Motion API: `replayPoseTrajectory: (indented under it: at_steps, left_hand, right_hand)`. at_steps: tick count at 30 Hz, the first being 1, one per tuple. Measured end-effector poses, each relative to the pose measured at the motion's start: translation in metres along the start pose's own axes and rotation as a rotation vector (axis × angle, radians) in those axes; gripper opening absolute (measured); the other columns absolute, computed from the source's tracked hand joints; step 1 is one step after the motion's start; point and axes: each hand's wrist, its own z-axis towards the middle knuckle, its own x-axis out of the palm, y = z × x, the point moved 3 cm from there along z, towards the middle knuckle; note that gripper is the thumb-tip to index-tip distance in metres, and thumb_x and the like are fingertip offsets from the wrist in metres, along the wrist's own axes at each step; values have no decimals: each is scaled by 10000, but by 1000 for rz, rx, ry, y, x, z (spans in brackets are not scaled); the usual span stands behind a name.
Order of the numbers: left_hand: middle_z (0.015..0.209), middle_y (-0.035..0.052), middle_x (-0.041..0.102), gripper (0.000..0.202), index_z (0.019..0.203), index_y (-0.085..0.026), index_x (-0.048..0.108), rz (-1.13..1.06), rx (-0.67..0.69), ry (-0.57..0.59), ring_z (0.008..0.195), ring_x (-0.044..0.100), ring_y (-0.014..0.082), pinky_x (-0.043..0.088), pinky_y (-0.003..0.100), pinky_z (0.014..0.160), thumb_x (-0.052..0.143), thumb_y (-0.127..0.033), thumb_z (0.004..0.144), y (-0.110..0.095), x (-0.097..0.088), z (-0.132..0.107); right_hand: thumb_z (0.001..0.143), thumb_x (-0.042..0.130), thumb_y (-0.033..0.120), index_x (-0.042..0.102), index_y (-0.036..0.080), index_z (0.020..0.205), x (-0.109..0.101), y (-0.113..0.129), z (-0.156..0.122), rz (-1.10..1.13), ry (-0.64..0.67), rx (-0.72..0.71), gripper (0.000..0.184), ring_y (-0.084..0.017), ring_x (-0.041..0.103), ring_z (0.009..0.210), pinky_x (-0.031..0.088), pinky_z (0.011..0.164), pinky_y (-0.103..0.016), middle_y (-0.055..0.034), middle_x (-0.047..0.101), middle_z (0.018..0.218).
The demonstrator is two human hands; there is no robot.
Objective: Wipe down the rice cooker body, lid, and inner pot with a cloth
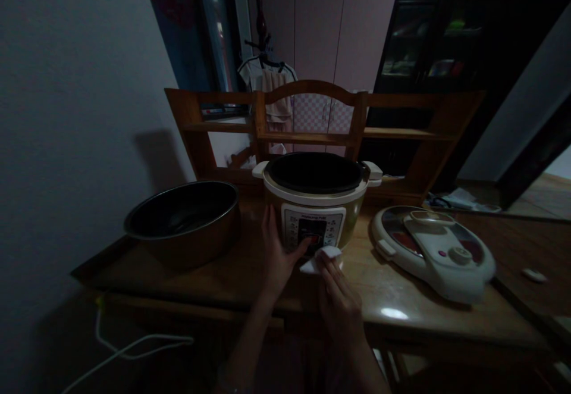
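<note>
The electric pressure cooker (pixel 357 206), open at the top with a dark inner pot (pixel 316 171), stands upright on the wooden desk. My left hand (pixel 279 257) lies against its lower left front, fingers spread along the side and thumb over the control panel (pixel 332 221). In my right hand (pixel 336 293) is a folded white tissue (pixel 328 252), pressed to the bottom edge of the panel. The cooker's white lid (pixel 428 251), with a knob and a see-through top, rests on the desk to the right.
A wide dark-lined pot (pixel 191 242) sits at the left of the desk (pixel 383 290). Behind the cooker rises a wooden shelf frame (pixel 312 138). A white cable (pixel 156 337) hangs at the lower left, and a wall (pixel 75 114) borders the left side.
</note>
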Motion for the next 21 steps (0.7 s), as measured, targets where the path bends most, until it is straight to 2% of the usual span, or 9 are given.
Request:
replayPoseTrajectory:
  at_steps: [8,21]
  left_hand:
    - [1599,122,186,1030,1541,-284,169,13,1,3,1485,173,300,209,502,1206,802,-416,739,2,1,0]
    - [1629,129,72,1130,1558,-279,51,0,50,91,1505,65,314,152,533,1209,806,-392,725,6,0,-2]
  right_hand:
    - [917,468,5,393,212,1487,0,0,1,23,-3,7,612,-232,526,1309,517,1043,-400,-92,566,1399]
    - [907,490,-4,359,208,1504,-1,1,1,15,-10,-8,647,-238,536,1300,532,1024,-409,-102,576,1386]
